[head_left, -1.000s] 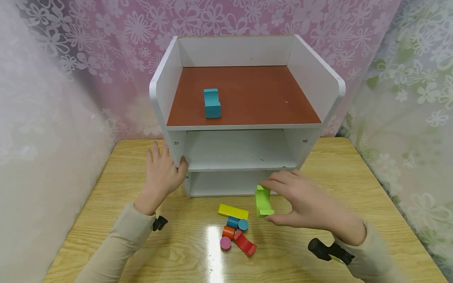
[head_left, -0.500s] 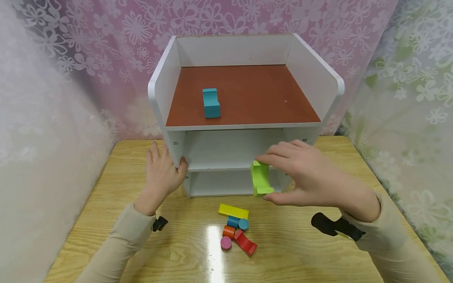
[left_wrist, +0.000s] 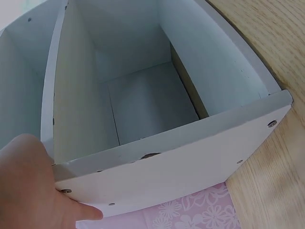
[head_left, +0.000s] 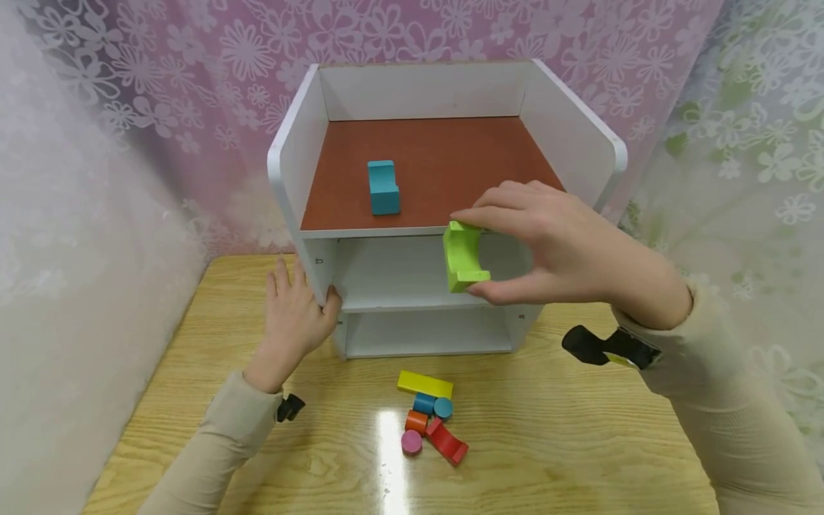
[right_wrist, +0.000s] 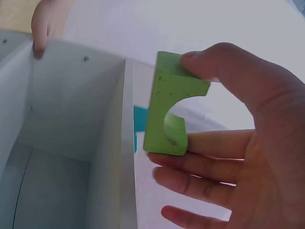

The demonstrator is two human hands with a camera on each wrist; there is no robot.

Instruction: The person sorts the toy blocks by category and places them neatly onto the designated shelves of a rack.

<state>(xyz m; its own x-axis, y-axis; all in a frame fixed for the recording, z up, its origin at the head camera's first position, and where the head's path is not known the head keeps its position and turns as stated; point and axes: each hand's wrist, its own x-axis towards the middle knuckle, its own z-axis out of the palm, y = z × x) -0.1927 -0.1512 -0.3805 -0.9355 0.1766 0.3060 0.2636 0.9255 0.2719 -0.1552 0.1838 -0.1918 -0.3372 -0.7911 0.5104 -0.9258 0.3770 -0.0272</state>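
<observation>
Green block [head_left: 458, 259] is pinched in your right hand [head_left: 556, 247], its long axis spanning thumb to fingers. Left of that hand sits the teal block [head_left: 385, 197].

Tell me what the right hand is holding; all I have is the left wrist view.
Observer: The right hand pinches a lime-green block with a curved notch between thumb and fingers.
Operator: Report what sits on top of the white shelf unit.
Observer: A teal block with a curved notch stands on its reddish-brown top panel.
Operator: Check the wood-grain table in front of it.
Observer: Several small coloured blocks lie there, with the yellow rectangular block nearest the shelf unit.
</observation>
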